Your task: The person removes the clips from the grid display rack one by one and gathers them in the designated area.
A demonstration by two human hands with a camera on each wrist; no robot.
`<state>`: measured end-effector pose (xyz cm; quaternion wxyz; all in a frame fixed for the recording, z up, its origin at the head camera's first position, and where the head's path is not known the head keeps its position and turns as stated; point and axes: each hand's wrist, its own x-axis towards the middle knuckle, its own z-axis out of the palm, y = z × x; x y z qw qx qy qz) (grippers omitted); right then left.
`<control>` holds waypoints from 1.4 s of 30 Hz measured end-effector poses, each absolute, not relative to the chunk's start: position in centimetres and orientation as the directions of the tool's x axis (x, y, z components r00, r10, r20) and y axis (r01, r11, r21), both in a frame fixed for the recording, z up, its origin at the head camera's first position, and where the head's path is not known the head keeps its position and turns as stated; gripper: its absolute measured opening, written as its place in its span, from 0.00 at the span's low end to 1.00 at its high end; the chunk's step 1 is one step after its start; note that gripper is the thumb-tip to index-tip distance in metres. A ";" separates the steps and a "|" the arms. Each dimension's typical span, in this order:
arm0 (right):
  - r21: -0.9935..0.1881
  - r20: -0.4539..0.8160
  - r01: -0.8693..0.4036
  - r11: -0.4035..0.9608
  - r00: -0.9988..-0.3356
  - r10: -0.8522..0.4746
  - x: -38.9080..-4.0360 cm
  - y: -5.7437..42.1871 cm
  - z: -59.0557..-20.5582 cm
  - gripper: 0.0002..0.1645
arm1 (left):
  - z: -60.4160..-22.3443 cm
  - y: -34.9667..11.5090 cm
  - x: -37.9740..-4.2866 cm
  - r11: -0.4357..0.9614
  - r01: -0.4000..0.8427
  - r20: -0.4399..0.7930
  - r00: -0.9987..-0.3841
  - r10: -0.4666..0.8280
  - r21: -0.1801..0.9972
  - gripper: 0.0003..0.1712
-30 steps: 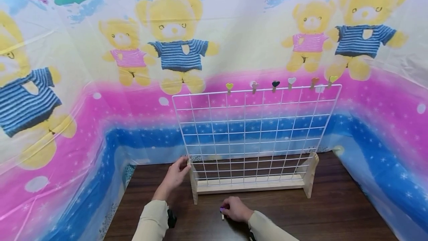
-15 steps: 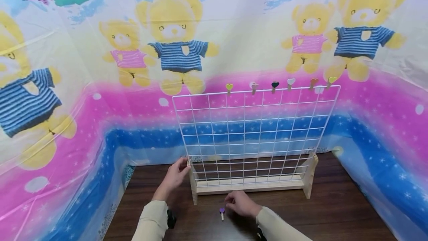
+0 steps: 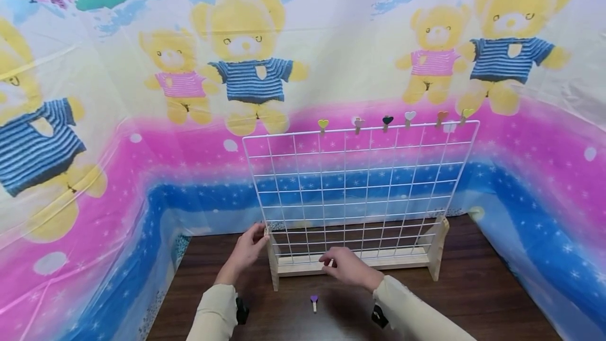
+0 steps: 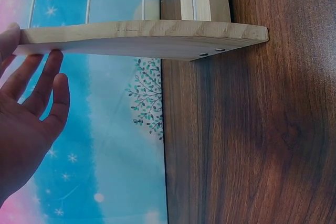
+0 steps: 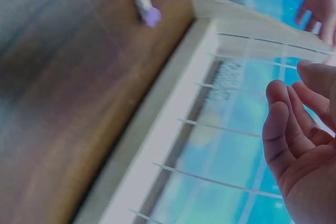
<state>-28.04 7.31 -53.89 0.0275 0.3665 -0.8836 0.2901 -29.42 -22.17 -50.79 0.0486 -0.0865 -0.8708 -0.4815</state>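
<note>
A white wire grid panel (image 3: 284, 134) stands upright in a wooden stand (image 3: 397, 264) on the table. My left hand (image 3: 248, 249) pinches the top of the stand's left upright (image 4: 142, 32), thumb on one face and fingers on the other. Above the stand's base, in front of the grid, my right hand (image 3: 347, 267) hovers with loosely bent fingers, holding nothing. A small wooden clothespin (image 3: 314, 304) with a purple heart lies on the table below that hand. It also shows as a blurred clothespin (image 5: 144, 6) in the right wrist view.
Several heart clothespins, among them a yellow one (image 3: 323, 124), a dark green one (image 3: 387, 121) and a white one (image 3: 410, 116), sit along the grid's top wire. Behind the dark wooden table (image 3: 483, 288) hangs a cloth (image 3: 331, 78) printed with bears.
My right hand has let go of the purple-heart clothespin, leaving it on the table, and has risen up and to the right. The left hand stays on the stand.
</note>
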 end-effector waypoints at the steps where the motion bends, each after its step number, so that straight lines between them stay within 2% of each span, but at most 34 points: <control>1: -0.494 0.257 -0.660 0.566 -0.733 -0.630 -28.1 7.4 -53.3 0.11 | -50.7 -22.2 -29.4 0.520 0.196 0.166 -0.981 0.103 0.831 0.18; 17: -0.474 0.294 -0.659 0.584 -0.744 -0.601 -27.9 8.7 -44.3 0.12 | -50.5 -22.2 -29.3 0.519 0.192 0.146 -0.981 0.127 0.833 0.22; 25: -0.433 0.379 -0.702 0.565 -0.711 -0.592 -28.3 8.9 -40.5 0.11 | -50.5 -22.2 -29.2 0.525 0.188 0.143 -0.982 0.125 0.830 0.22; 33: -0.418 0.501 -0.734 0.535 -0.678 -0.538 -28.6 8.9 -36.2 0.12 | -50.5 -22.2 -29.1 0.535 0.189 0.145 -0.982 0.122 0.823 0.22; 42: -0.400 0.584 -0.753 0.523 -0.649 -0.488 -29.0 9.3 -32.0 0.13 | -50.7 -22.4 -29.3 0.538 0.191 0.146 -0.981 0.126 0.821 0.23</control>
